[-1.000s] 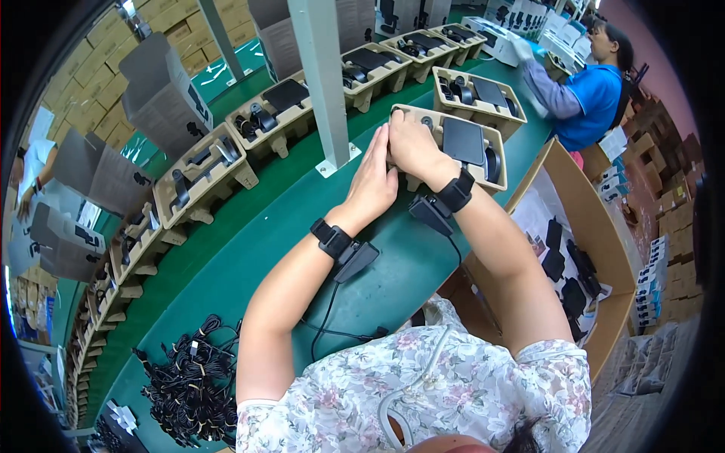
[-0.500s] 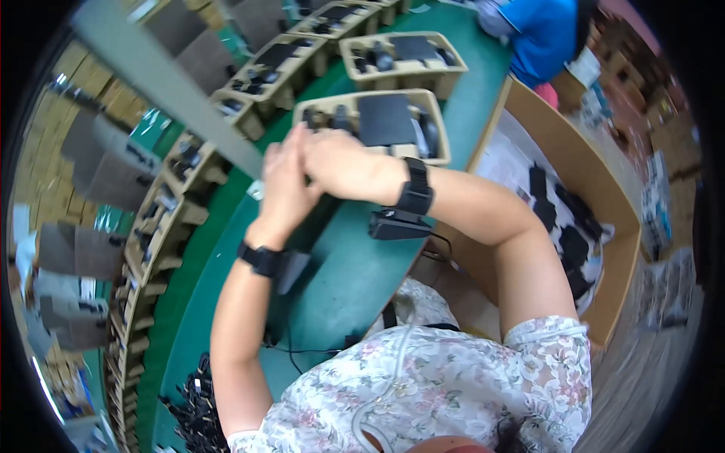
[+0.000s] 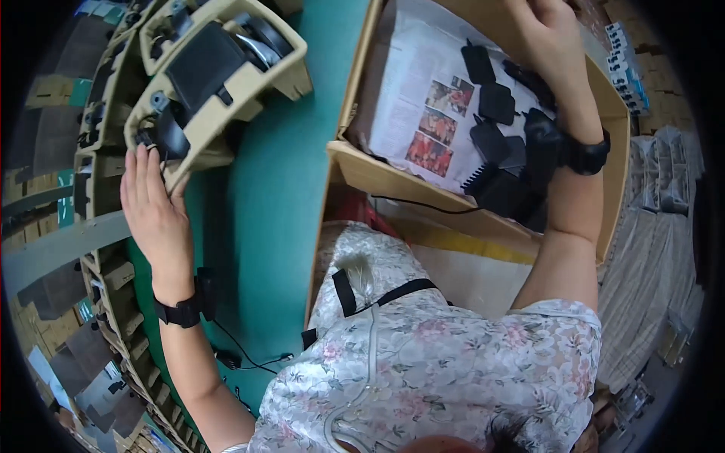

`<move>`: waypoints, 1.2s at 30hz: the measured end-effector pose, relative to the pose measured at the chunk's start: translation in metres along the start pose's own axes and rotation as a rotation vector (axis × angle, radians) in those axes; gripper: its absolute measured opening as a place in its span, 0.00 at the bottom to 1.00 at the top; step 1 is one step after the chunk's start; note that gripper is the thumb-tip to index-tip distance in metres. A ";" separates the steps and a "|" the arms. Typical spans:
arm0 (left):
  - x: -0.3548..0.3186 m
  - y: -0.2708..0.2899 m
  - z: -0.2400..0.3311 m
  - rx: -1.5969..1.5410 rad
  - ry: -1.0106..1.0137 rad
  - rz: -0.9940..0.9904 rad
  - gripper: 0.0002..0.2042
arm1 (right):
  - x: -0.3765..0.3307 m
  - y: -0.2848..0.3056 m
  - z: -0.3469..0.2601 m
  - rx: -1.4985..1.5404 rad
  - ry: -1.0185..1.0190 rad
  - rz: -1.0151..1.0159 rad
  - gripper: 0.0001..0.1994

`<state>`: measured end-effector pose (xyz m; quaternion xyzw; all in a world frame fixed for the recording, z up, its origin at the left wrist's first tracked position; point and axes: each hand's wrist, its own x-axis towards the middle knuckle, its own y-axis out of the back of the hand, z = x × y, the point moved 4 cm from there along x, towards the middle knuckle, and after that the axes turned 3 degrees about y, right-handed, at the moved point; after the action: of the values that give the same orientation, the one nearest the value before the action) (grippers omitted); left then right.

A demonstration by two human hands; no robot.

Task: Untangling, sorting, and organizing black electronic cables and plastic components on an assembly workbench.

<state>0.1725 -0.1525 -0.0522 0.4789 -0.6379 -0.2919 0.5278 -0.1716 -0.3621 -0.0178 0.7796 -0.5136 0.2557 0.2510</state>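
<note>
- Left hand [image 3: 155,215], left of frame: fingers spread flat, resting on the lower edge of the beige moulded tray [image 3: 226,94]. Touching, not gripping.
- Tray sits on the green belt [image 3: 264,219], upper left, tilted in view. It holds a black flat unit [image 3: 202,62] and small black parts in side pockets.
- Tray looks like light, stiff pulp; it probably flexes if lifted by one corner. Best taken by the rim on both long sides.
- Right hand [image 3: 547,34], top right, reaches into the wooden bin [image 3: 377,177] over the black adapters [image 3: 502,143] lying on printed paper [image 3: 419,98].
- Right fingers cut off by the frame edge; cannot tell whether they hold anything.
- Adapters: hard, smooth plastic, likely dense; pinch across the body.
</note>
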 end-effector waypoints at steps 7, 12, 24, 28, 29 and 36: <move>0.009 -0.010 -0.010 0.024 0.004 -0.013 0.28 | -0.186 0.115 0.116 -0.922 -0.888 -0.453 0.20; 0.003 -0.010 -0.012 -0.298 0.133 -0.024 0.34 | -0.262 0.069 0.096 -0.640 -1.070 -1.062 0.46; -0.037 0.025 -0.041 -0.269 0.249 0.157 0.35 | -0.263 0.026 0.064 -0.940 -0.808 -1.362 0.53; -0.062 0.023 -0.054 -0.328 0.363 0.144 0.32 | -0.256 0.027 0.070 -1.170 -0.553 -1.293 0.52; -0.069 0.022 -0.058 -0.350 0.410 0.150 0.31 | -0.255 0.027 0.071 -1.253 -0.445 -1.244 0.51; -0.094 0.022 -0.061 -0.424 0.490 0.137 0.28 | -0.262 0.032 0.089 -1.271 -0.650 -1.215 0.39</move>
<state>0.2230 -0.0498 -0.0536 0.3701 -0.4476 -0.2581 0.7721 -0.2779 -0.2552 -0.2514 0.6641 -0.1069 -0.4783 0.5645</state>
